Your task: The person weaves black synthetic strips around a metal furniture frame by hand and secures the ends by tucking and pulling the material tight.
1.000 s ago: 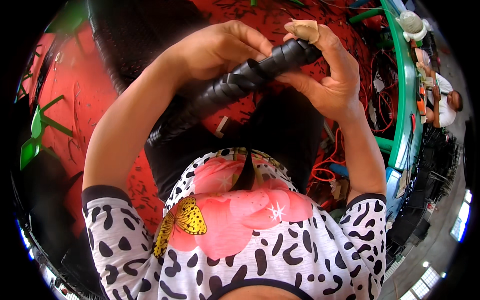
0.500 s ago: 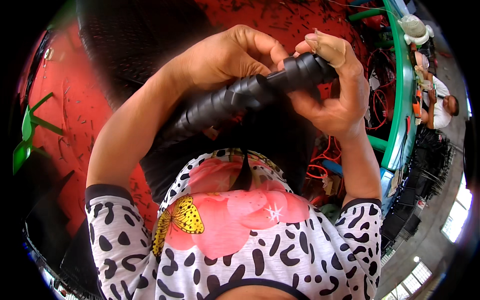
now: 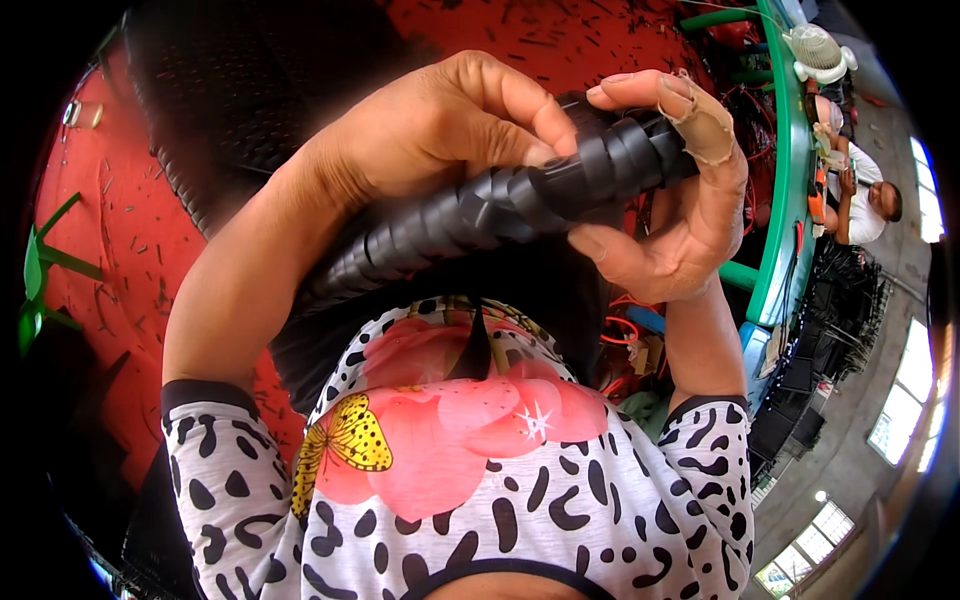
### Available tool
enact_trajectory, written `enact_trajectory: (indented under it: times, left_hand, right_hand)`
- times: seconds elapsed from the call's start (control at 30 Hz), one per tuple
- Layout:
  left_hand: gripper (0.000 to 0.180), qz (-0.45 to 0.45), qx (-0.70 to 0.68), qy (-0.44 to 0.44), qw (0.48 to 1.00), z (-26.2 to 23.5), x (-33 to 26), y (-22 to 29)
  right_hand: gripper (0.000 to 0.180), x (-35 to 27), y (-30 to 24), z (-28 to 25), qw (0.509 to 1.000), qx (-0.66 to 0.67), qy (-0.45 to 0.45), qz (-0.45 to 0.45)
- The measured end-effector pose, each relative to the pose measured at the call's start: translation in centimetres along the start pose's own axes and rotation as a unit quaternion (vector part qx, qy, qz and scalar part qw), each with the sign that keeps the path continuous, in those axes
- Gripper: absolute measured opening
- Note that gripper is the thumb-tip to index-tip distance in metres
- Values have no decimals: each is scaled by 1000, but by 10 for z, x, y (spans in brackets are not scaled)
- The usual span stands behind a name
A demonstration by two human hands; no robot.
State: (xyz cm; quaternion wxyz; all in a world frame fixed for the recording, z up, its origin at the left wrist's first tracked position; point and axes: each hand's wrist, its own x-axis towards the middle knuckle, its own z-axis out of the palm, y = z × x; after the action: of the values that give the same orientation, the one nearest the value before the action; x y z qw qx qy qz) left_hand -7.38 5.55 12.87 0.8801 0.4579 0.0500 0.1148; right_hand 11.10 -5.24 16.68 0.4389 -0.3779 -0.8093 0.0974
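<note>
A thick black tube of overlapping spiral wrap (image 3: 450, 220) slants across my lap, its far end up to the right. My left hand (image 3: 440, 130) is closed at its upper side, thumb and forefinger pinching at the coils near the middle. My right hand (image 3: 690, 220) curls round the upper right end, forefinger arched over the top and thumb by the lower edge. Tan tape or a bandage (image 3: 703, 130) covers part of a right finger. The inside of the wrap and the right palm's contact are hidden.
Dark woven-looking black material (image 3: 250, 90) lies beyond my left arm on the red floor (image 3: 130, 240), which is strewn with black scraps. A green stool (image 3: 40, 265) stands at the left. Along the right runs a green-edged bench (image 3: 782, 210), with a fan (image 3: 818, 52) and a seated person (image 3: 868, 195) beyond.
The narrow gap between the coils by my left fingertips is now covered by wrap. My right hand has shifted slightly right and down, its thumb and forefinger wider apart.
</note>
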Motion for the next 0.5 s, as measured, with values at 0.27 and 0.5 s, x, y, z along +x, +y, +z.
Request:
enact_trajectory:
  times: [0.27,0.5]
  left_hand:
    - [20,-20,-81,-26,996,-7,-4,-5]
    - [26,-20,-81,-34,996,-4,-7,1]
  right_hand:
    - [90,0,13,2,999,-9,16,-41]
    - [83,2,15,4,994,-64,33,-78]
